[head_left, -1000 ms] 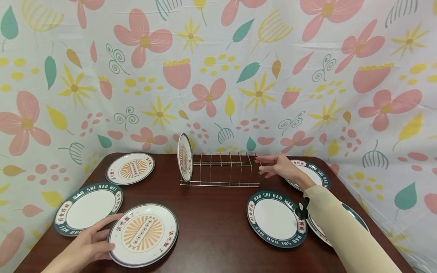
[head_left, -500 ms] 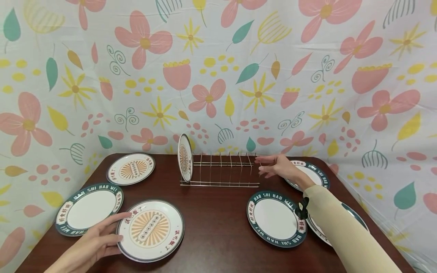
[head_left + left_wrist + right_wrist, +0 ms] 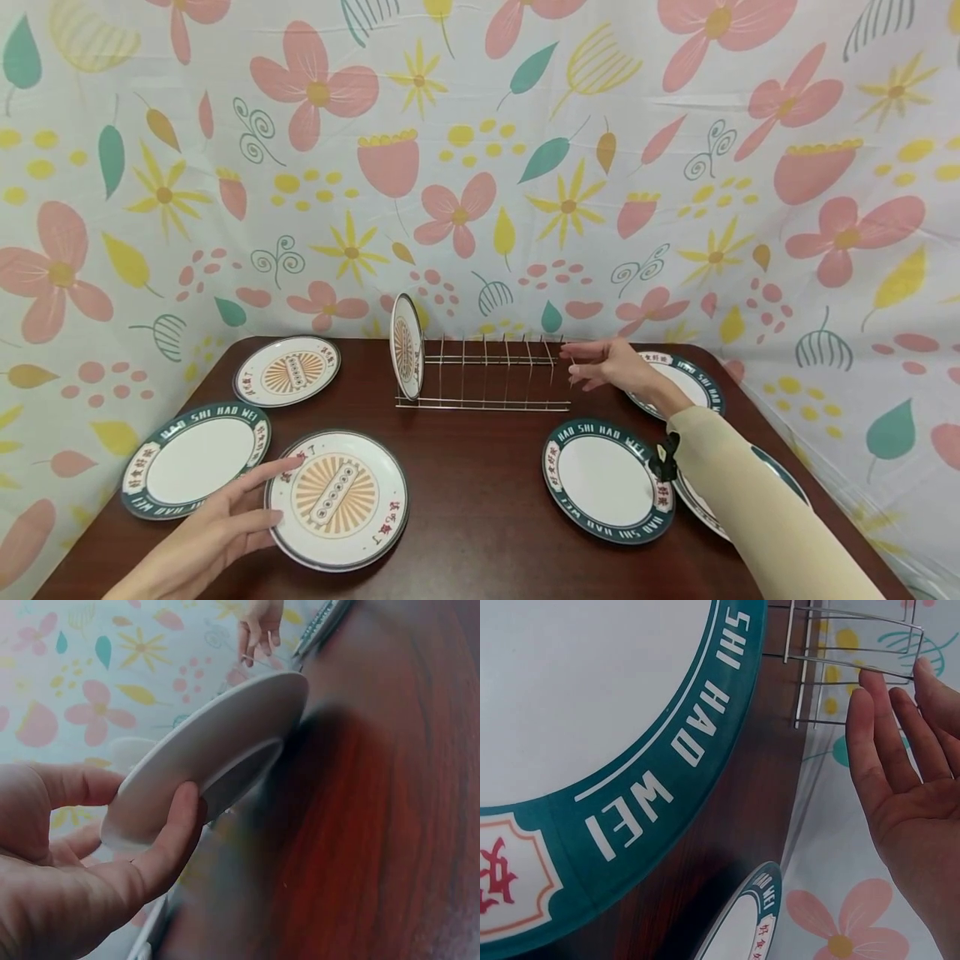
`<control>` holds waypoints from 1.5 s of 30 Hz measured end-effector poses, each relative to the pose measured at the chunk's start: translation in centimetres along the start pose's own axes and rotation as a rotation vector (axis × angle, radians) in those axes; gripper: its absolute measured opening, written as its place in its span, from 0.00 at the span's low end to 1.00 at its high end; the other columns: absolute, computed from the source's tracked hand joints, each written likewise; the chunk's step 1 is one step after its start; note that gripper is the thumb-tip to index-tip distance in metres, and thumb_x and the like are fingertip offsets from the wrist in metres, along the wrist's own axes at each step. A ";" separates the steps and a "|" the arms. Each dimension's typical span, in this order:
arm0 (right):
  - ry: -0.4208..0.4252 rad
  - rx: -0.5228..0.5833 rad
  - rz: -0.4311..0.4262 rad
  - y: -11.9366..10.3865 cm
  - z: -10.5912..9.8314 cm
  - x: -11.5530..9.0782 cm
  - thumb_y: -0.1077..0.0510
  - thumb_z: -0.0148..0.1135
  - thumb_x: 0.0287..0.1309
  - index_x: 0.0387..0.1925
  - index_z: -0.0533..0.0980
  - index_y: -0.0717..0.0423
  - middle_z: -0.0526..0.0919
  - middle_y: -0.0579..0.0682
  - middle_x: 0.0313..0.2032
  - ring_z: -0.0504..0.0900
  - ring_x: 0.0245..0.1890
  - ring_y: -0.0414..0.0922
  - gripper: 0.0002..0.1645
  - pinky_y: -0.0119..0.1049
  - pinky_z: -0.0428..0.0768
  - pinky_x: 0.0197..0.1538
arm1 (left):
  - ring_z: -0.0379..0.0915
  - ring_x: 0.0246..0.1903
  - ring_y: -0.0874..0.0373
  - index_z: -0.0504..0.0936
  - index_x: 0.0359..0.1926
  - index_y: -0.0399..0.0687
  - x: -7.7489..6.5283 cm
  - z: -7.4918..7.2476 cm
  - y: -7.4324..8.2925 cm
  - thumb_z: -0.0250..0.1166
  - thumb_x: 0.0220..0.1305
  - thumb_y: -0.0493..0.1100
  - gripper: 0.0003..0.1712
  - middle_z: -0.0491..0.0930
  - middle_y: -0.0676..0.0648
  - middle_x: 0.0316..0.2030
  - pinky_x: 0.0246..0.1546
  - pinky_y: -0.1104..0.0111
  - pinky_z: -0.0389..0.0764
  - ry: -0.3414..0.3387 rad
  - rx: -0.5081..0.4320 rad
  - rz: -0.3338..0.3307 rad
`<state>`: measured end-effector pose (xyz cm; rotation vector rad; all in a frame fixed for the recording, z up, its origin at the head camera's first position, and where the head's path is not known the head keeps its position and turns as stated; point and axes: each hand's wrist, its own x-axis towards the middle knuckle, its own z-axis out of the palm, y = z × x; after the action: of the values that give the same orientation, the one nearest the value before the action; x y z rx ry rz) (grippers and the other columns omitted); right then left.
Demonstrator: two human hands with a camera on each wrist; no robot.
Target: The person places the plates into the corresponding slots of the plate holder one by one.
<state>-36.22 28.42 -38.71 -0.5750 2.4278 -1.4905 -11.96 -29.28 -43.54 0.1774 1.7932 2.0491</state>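
Observation:
My left hand (image 3: 213,529) pinches the left rim of a white plate (image 3: 335,500) with an orange sunburst print. In the left wrist view, the plate's pale underside (image 3: 225,750) is tilted and raised off the table, with one finger against it. At the back, a wire dish rack (image 3: 483,407) has its right end between the thumb and fingers of my right hand (image 3: 615,368). The right wrist view has the fingertips right at the rack's end wires (image 3: 855,658). A second sunburst plate (image 3: 407,346) stands upright in the rack's left end.
Another sunburst plate (image 3: 287,372) lies at the back left, with a green-rimmed plate (image 3: 198,458) in front of it. Green-rimmed plates (image 3: 609,482) also lie on the right, one (image 3: 678,383) behind my right wrist and one (image 3: 780,475) partly under the sleeve. A patterned cloth (image 3: 480,167) hangs behind the table.
My left hand has moved the sunburst plate slightly right and away from me, with its near edge rising in the head view. The right hand and the rack have stayed in place.

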 end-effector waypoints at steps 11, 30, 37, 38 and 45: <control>-0.002 -0.015 -0.011 0.0 0.0 0.0 0.62 0.65 0.73 0.72 0.72 0.65 0.73 0.71 0.68 0.88 0.50 0.62 0.30 0.52 0.88 0.48 | 0.77 0.62 0.48 0.51 0.84 0.56 -0.4 2.9 2.6 0.58 0.77 0.30 0.43 0.62 0.32 0.71 0.57 0.51 0.82 -0.056 0.122 0.157; -0.007 0.001 -0.021 -0.3 0.2 -0.3 0.62 0.66 0.72 0.72 0.72 0.67 0.73 0.71 0.68 0.87 0.51 0.62 0.31 0.55 0.87 0.49 | 0.75 0.64 0.45 0.44 0.86 0.60 1.1 6.1 5.6 0.54 0.79 0.30 0.46 0.58 0.29 0.74 0.61 0.50 0.79 -0.139 0.037 0.204; -0.008 0.004 -0.024 -0.3 0.2 -0.5 0.62 0.65 0.73 0.72 0.72 0.67 0.73 0.71 0.68 0.87 0.50 0.62 0.31 0.54 0.87 0.49 | 0.76 0.62 0.48 0.47 0.86 0.60 2.7 8.2 8.9 0.60 0.76 0.32 0.48 0.58 0.26 0.73 0.59 0.55 0.82 -0.035 0.124 0.269; -0.010 0.005 -0.025 -0.3 0.2 -0.5 0.62 0.65 0.73 0.72 0.71 0.67 0.73 0.71 0.68 0.87 0.50 0.62 0.31 0.54 0.87 0.49 | 0.77 0.61 0.48 0.47 0.86 0.60 3.0 8.4 9.4 0.61 0.76 0.31 0.48 0.59 0.26 0.72 0.58 0.55 0.82 -0.024 0.135 0.281; -0.015 0.008 -0.031 -0.2 0.3 -0.3 0.63 0.65 0.73 0.72 0.72 0.67 0.72 0.72 0.68 0.87 0.50 0.63 0.30 0.53 0.87 0.48 | 0.78 0.56 0.51 0.52 0.84 0.60 5.7 9.4 12.5 0.63 0.75 0.32 0.46 0.66 0.29 0.65 0.54 0.62 0.83 0.060 0.234 0.351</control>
<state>-35.82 28.27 -38.66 -0.6223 2.4110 -1.5021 -16.49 -19.55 -30.76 0.5380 2.1644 2.0800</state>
